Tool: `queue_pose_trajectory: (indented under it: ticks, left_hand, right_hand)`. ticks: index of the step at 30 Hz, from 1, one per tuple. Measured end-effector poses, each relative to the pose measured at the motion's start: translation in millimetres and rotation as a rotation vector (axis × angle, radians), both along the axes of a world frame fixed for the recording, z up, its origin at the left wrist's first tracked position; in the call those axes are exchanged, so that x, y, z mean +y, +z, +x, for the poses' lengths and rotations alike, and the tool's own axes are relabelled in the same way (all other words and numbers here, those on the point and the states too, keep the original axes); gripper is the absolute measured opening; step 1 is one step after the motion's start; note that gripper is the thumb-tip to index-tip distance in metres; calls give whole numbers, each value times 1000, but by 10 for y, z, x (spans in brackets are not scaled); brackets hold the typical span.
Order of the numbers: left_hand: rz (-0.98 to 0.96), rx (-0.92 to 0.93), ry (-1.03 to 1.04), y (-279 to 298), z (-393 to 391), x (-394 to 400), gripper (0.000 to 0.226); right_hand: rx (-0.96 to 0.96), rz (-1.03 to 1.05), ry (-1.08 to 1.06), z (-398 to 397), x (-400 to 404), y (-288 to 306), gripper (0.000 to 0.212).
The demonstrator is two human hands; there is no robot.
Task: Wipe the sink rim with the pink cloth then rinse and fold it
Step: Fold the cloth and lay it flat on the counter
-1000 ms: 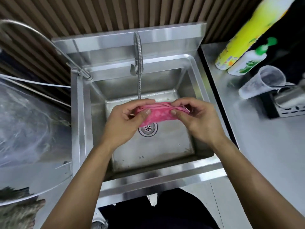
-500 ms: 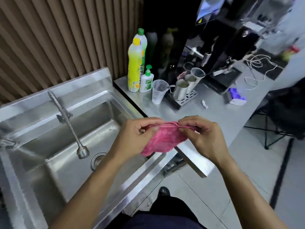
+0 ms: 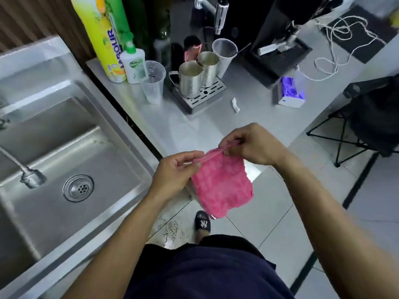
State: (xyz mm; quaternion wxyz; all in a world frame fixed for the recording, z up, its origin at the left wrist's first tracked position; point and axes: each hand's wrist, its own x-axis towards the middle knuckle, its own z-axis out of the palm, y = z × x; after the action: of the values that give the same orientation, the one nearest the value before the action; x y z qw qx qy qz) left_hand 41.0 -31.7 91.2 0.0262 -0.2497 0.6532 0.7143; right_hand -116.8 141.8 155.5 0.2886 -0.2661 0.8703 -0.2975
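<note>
The left hand (image 3: 176, 169) and the right hand (image 3: 248, 145) each pinch a top corner of the pink cloth (image 3: 222, 186) between thumb and fingertips, the other fingers curled in. The cloth hangs down from that top edge in a doubled, roughly square panel, its two layers showing as thin pink lines along the top where the hands pull it taut. It is held in the air in front of the person's body, over the tiled floor (image 3: 269, 223) and just off the corner of the steel counter (image 3: 194, 130) — not over the sink.

The sink (image 3: 108, 212) lies to the left, its basin bare apart from the round drain (image 3: 78, 188) and the end of a flexible tap hose (image 3: 32, 174) hanging above it. On the counter behind the hands stand a tall yellow bottle (image 3: 103, 37), a small white pump bottle (image 3: 132, 63) and a clear plastic cup (image 3: 151, 82), close together. Beside them a slotted tray (image 3: 207, 94) holds two metal jugs (image 3: 191, 79) and another clear cup (image 3: 224, 53). Further right sits a tissue pack (image 3: 290, 91) — a loose white cord (image 3: 339, 37) lies beyond it. Below the cloth, a dark slipper (image 3: 202, 222) shows on the floor.
</note>
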Motion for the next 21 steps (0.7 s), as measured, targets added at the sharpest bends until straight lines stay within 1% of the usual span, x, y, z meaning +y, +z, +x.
queue_pose_trajectory:
  ticks: [1,2,4,5,6,7,9,10,11,13,16,21]
  left_hand:
    - [-74,-27,37,-162,-118,3,23]
    - [-204,-51,63,-313,-210,-1,24]
    - [-621,-83,84,-621,-295,20,26]
    - [-792,-88,101,-738,-300,88,28]
    - [-872,-94,112,-798,-301,192,29]
    - [-905,-84,96,-821,-309,310,29]
    - [-938,-61,-2,-881,-311,556,32]
    - [-952,-71,-48,-939,-297,671,35]
    - [-960,-92,-73,-1040,-287,748,40]
    - [-992,-128,-92,-1227,-279,828,50]
    - [-1101,-176,-199,-1401,-247,858,57]
    - [-1231,-192,-281,-1457,-210,820,63]
  right_hand:
    - [35,33,62,-165,-105,-238,22]
    - [79,89,133,-285,-217,-487,26]
    - [161,202,298,-350,-401,-891,42]
    - [221,213,353,-336,-435,-1053,48]
    - [266,177,339,-303,-426,-1158,50]
    - [294,119,283,-272,-379,-1233,48]
    - [367,4,169,-178,-224,-1365,40]
    - [380,-33,149,-94,-129,-1418,40]
    - [372,-60,167,-10,-13,-1509,44]
    - [324,-80,271,112,194,-1704,52]
    - [333,-73,472,181,374,-1960,53]
    - [368,-110,536,77,402,-2075,55]
